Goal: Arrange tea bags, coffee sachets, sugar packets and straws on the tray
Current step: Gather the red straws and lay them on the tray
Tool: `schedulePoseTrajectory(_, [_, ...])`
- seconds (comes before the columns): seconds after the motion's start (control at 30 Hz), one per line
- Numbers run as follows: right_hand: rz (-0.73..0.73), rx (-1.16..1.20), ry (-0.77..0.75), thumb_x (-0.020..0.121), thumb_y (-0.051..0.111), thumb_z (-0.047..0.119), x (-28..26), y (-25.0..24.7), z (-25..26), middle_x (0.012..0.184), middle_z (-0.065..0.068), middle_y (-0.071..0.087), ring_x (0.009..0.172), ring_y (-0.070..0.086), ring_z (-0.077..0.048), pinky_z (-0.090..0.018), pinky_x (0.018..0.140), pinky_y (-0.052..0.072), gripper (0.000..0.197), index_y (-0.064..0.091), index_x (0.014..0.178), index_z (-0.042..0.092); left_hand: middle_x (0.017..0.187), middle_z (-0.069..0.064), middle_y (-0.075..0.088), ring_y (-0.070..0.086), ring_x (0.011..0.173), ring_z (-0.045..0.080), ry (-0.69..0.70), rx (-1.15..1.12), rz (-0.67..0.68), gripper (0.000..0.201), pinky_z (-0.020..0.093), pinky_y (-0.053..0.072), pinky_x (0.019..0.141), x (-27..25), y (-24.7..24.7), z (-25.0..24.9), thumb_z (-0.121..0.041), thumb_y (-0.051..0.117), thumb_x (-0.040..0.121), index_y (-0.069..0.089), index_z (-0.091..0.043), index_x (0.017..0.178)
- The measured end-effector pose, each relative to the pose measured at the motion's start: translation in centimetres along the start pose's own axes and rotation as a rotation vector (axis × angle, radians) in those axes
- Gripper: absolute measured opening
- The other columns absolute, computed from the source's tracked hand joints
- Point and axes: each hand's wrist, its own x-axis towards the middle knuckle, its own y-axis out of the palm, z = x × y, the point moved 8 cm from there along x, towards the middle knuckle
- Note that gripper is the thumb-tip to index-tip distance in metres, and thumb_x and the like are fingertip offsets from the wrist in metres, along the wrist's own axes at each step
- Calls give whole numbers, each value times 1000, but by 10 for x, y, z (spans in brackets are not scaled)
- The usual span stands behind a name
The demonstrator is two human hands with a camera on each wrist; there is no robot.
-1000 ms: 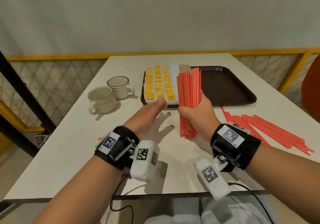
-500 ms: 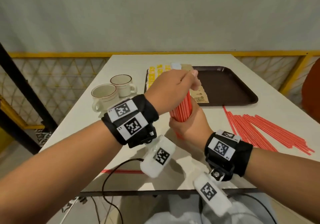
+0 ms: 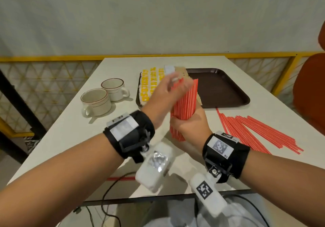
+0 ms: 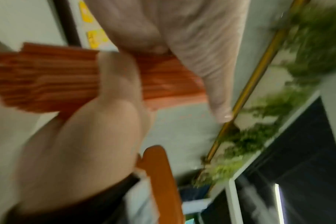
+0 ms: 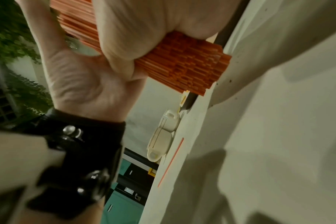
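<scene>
We see our right hand (image 3: pixel 190 124) wrapped around a bundle of red straws (image 3: pixel 184 103), its grip clamped on the lower half so the bundle stands nearly upright, its bottom ends at or just above the desk (image 3: pixel 70 135); we cannot tell whether they touch. Our left hand (image 3: pixel 163 96) is at the top of the bundle, blurred; its fingers seem loosely spread against the straw tips, but we cannot tell whether its grip is apart or closed on them. In the left wrist view the straws (image 4: pixel 48 75) run across behind the right hand's thumb (image 4: pixel 117 78). Behind the hands lies the brown tray (image 3: pixel 228 93), with yellow sachets (image 3: pixel 149 84) filling its left end and a tan packet beside them, partly hidden. A loose pile of straws (image 3: pixel 255 131) lies on the desk to the right of the hands, near the tray's front edge. 1 stray straw (image 3: pixel 119 178) lies at the desk's near edge. 2 cups (image 3: pixel 105 96) stand left of the tray, touching.
</scene>
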Motion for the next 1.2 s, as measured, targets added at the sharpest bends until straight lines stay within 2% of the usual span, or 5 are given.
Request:
schedulePoseTrajectory(0.23, [132,-225,-30,77,65,-14,-6,1,7,78,7,59,73,56,-28,-5,57,47,41,57,115,-1,105,1,70,66,99,14,17,81,-78,45,34,51,93,-8,9,18,-13,80,71,53,-32,103])
schedulePoseTrajectory(0.43, [243,-632,-14,67,65,10,1,7,-16,88,5,64,82,65,-14,-41,74,59,42,56,103,29,95,1,72,68,93,15,-3,28,-41,42,41,50,94,-17,12,34,-6,78,72,56,-26,102])
schedulePoseTrajectory(0.7, [742,-947,209,82,69,17,-2,-30,14,130,11,58,115,55,-5,-28,101,45,54,53,132,26,87,6,68,67,84,22,67,25,-95,34,42,55,85,-17,9,33,-2,74,73,58,-27,88])
schedulePoseTrajectory(0.93, [500,-806,-391,98,35,36,1,-16,84,155,13,20,142,13,4,-10,114,8,56,23,151,21,83,-6,65,65,77,8,160,88,19,41,26,56,74,-16,27,31,5,72,70,55,-24,94])
schedulePoseTrajectory(1.2, [492,-917,-483,97,37,39,-5,-3,52,152,-6,30,140,26,-14,-20,113,19,61,24,150,11,87,-14,54,58,69,-16,76,110,124,51,4,47,64,-14,31,39,15,60,81,47,-34,90])
